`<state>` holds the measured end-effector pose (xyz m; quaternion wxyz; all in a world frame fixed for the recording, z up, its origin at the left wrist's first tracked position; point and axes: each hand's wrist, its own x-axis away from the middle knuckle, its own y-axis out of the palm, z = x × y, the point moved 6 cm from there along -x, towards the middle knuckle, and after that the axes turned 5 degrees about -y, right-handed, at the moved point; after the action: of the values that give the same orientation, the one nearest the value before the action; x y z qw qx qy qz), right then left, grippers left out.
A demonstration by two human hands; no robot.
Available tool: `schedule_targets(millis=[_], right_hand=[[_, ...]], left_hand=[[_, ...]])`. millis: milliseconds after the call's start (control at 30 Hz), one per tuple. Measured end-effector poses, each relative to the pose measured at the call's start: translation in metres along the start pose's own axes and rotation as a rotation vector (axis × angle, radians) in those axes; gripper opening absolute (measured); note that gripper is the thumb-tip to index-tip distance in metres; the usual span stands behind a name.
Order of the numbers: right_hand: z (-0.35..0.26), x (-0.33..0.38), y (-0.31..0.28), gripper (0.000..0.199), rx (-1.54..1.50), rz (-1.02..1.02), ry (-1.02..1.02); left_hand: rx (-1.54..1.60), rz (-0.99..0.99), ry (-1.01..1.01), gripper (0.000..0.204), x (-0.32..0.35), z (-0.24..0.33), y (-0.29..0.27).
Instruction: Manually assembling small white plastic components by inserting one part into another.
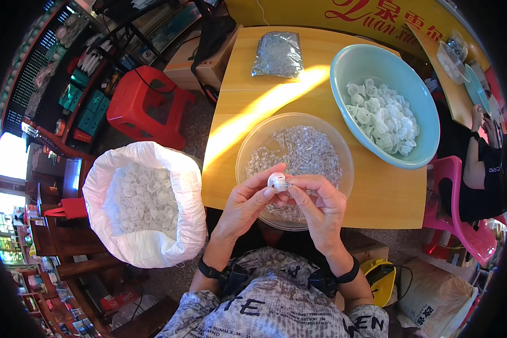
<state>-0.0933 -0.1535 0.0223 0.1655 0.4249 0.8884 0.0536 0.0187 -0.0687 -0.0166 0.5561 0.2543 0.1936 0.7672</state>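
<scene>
Up close, fingers: left hand point(243, 204) pinches a small white cap point(276, 181) between thumb and fingertips; right hand point(320, 204) pinches a tiny clear piece point(286, 184) at the cap's side.
Cap look: round, white, glossy, domed.
Cap position: between both hands' fingertips, held above the near rim of the clear bowl point(248, 149).
Clear bowl: full of small transparent pieces.
Blue basin point(343, 62): holds white caps, far right on the wooden table point(377, 194).
White sack point(146, 248): more caps, left of the table.
Clear bag point(278, 53): at the table's far edge.

Bare tabletop point(253, 107) left of clear bowl point(248, 152); blue basin point(428, 112) blocks right.
</scene>
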Motion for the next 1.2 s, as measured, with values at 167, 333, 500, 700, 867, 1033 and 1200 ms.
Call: schedule_targets(millis=[167,333,500,700,867,1033,1200], right_hand=[[-0.003,-0.001,0.001,0.010,0.022,-0.016,-0.014],[-0.003,0.000,0.001,0.009,0.065,-0.018,-0.037],[-0.003,0.000,0.002,0.009,0.052,-0.014,-0.013],[0.003,0.003,-0.001,0.010,0.060,0.001,0.015],[0.003,0.003,-0.002,0.009,0.058,0.004,0.014],[0.005,0.004,-0.004,0.009,0.068,0.022,0.062],[0.009,0.005,-0.005,0.010,0.044,0.031,0.068]], left_hand=[[0.034,-0.019,-0.036,0.044,0.001,-0.001,0.000],[0.031,-0.023,-0.036,0.044,0.001,-0.001,0.000],[-0.008,-0.016,-0.027,0.044,0.001,0.000,-0.001],[-0.043,-0.015,0.005,0.044,0.001,0.002,0.000],[-0.038,-0.018,0.016,0.045,0.001,0.003,-0.004],[-0.066,0.004,0.015,0.046,0.002,0.007,-0.004],[-0.074,0.006,0.020,0.046,0.001,0.007,-0.003]])
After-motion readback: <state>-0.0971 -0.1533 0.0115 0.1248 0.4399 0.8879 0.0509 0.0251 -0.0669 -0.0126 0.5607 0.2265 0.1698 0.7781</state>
